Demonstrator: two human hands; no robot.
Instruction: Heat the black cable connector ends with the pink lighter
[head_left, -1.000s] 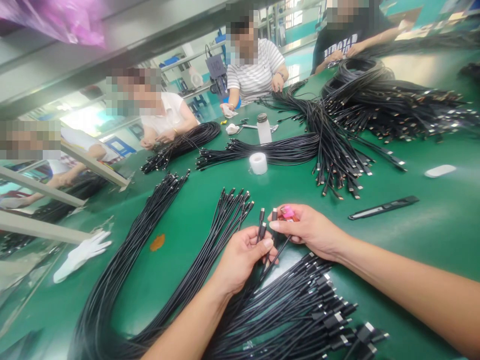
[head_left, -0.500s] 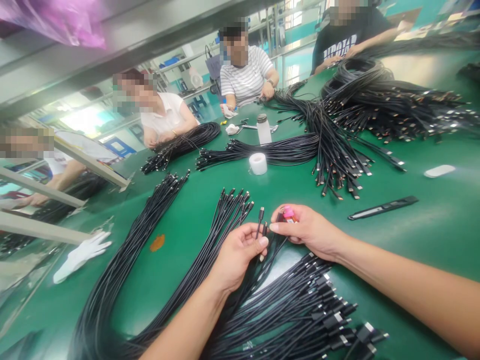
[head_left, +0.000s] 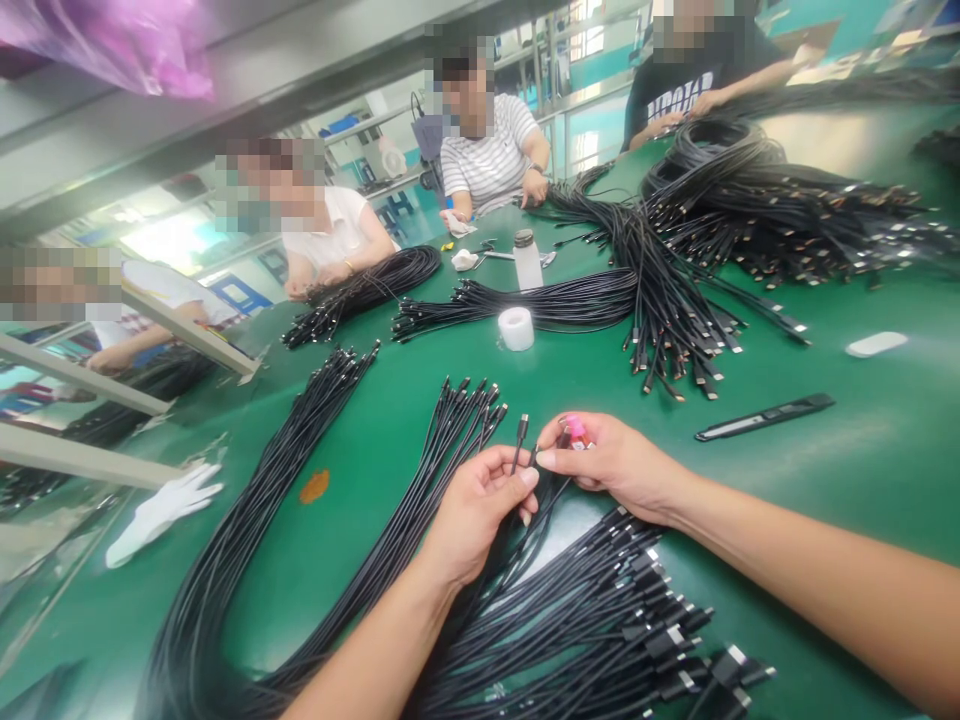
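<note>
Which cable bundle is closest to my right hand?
The bundle lying just below your right hand, with its wide plug ends fanned toward the lower right. The other bundles lie farther from that hand, across the green table.

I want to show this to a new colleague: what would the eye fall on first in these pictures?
Bundles of black cables spread across the green workbench, covering much of it. In front, the left hand holds up a cable connector, and the right hand pinches a small pink-topped object.

blk USB-C cable | plug up, near-vertical | gripped in L hand | pink item | pinched, R hand
</note>
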